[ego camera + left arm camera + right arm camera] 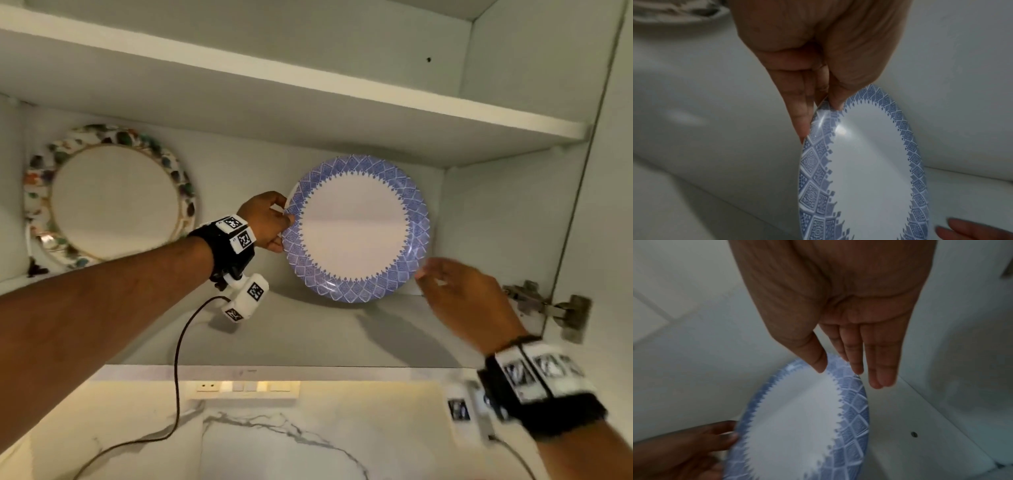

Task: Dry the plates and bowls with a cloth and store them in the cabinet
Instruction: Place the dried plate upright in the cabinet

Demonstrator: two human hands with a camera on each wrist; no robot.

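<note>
A white plate with a blue patterned rim (356,229) stands on edge on the lower cabinet shelf (308,329), leaning against the back wall. My left hand (270,219) pinches its left rim, thumb in front and fingers behind; the same grip shows in the left wrist view, hand (818,104) on plate (865,170). My right hand (455,291) hovers by the plate's lower right edge with straight fingers, holding nothing. In the right wrist view its fingertips (879,379) sit just off the plate's rim (855,402). No cloth is in view.
A plate with a multicoloured floral rim (109,198) leans against the back wall at the shelf's left. An upper shelf (308,85) runs above. A door hinge (548,305) is on the right wall. Below are a marble backsplash (274,445) and a switch panel (245,389).
</note>
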